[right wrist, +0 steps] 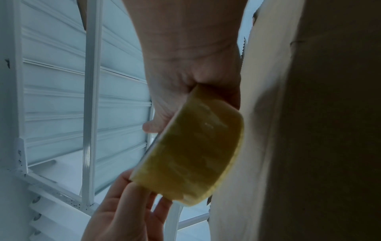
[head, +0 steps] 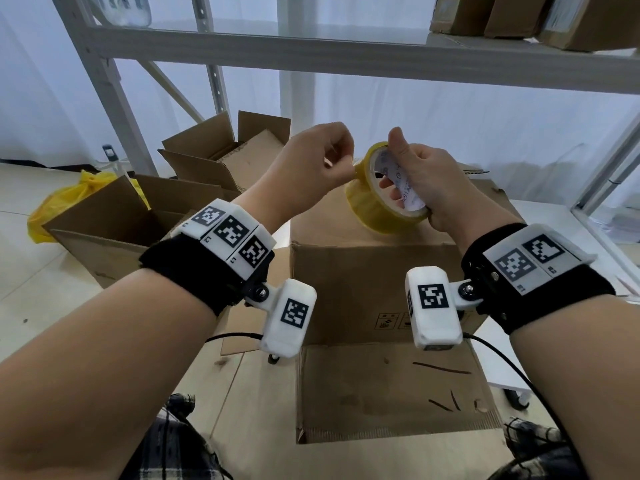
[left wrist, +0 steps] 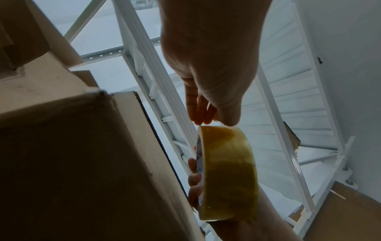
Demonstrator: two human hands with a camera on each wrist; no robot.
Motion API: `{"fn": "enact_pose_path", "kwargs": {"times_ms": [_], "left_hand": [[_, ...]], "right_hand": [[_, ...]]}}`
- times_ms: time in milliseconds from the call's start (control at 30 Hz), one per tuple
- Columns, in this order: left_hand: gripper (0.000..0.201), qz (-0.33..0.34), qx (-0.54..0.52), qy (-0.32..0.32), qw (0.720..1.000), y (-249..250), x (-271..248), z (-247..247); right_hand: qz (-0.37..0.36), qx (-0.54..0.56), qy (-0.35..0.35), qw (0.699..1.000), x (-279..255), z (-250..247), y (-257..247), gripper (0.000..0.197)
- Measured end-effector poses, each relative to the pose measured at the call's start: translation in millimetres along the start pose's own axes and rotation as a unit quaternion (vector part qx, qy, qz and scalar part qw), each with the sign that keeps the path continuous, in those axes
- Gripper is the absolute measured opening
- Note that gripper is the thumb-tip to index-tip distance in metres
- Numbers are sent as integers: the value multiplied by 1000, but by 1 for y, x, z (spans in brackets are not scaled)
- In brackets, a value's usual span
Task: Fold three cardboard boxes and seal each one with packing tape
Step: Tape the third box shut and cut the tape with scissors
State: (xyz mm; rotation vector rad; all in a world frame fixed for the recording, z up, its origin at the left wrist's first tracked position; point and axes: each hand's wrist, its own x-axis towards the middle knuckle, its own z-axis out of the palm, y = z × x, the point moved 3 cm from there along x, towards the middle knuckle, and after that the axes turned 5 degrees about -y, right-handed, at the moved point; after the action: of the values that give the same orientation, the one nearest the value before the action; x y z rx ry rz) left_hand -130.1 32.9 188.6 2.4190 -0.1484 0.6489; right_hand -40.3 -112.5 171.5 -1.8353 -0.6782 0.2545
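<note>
White steel shelving (head: 114, 109) and a pale floor form the background. We find the right hand (head: 426, 181) clasping the tape roll (head: 377, 199), fingers hooked through its core, thumb on the rim. The left hand (head: 311, 164), just beside it, pinches at the roll's outer face, seemingly at the loose end. Both are raised above the cardboard box (head: 374, 271) directly below them, its near flap hanging open. Two open boxes (head: 114, 216) lie beyond the left wrist. We judge the roll light and rigid, its film thin and clingy; hold it by the core. Cardboard: stiff, light, best handled along flap edges.
</note>
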Motion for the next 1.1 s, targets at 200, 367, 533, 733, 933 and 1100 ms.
{"fn": "enact_pose_path", "kwargs": {"times_ms": [200,367,533,733,933,1100], "left_hand": [[44,-138,-124,-32,982,-6,3,6],[50,5,-74,-38,997,-8,-1,-6],[55,-21,-81,2,996,-14,-1,-5],[34,-23,-57,101,993,-17,1,6],[24,-18,-63,140,988,-14,2,13],[26,-51,-143,142,978,-14,2,13]], "right_hand": [[-73,202,45,976,4,0,1,28],[-77,103,-100,987,1,-6,-5,29],[-139,11,-109,984,-3,-5,-9,11],[-158,-56,-29,985,-2,9,-8,6],[-175,-72,6,982,-2,14,-8,6],[-198,-120,12,973,-2,16,-14,14]]}}
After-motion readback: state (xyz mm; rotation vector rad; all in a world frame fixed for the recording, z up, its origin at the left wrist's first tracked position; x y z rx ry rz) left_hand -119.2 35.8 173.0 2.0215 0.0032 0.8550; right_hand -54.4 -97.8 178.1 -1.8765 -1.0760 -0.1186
